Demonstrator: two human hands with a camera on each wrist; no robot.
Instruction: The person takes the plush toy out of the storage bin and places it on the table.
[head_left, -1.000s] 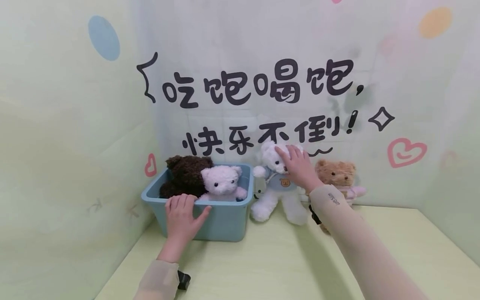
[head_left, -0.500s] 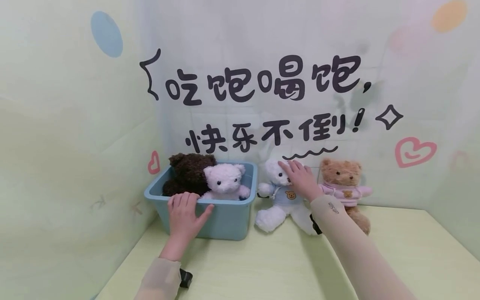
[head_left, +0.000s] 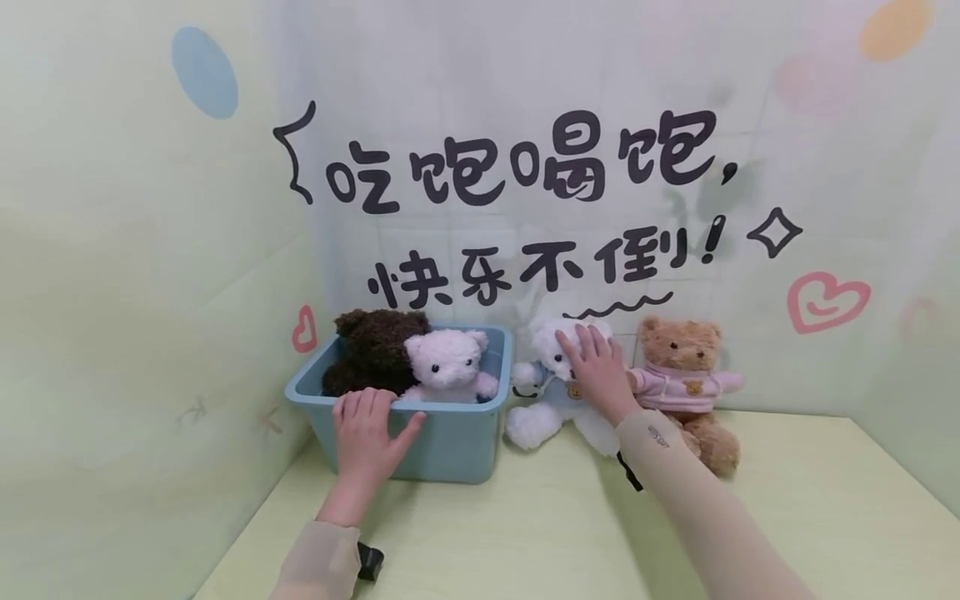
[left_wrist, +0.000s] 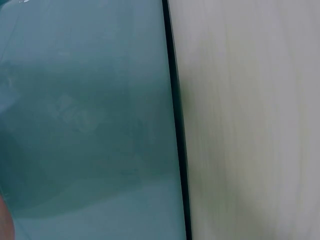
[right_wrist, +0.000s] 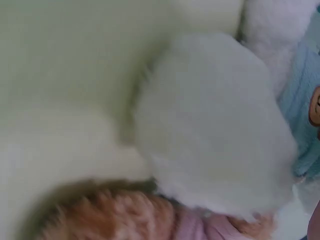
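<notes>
Near the back edge of the pale wooden table (head_left: 540, 533), we have our right hand (head_left: 600, 379) laid over the face of a fluffy white plush bear (head_left: 534, 425) in a blue top (whether it grips, we cannot tell). Our left hand (head_left: 369, 433) grips the front rim of a rectangular blue plastic bin (head_left: 457, 450) towards the table's back left corner. Inside it sit a dark brown plush bear (head_left: 382, 337) and a pale pink plush bear (head_left: 445, 361); right of the white one sits a tan plush bear (head_left: 678, 346) in a pink hoodie.
</notes>
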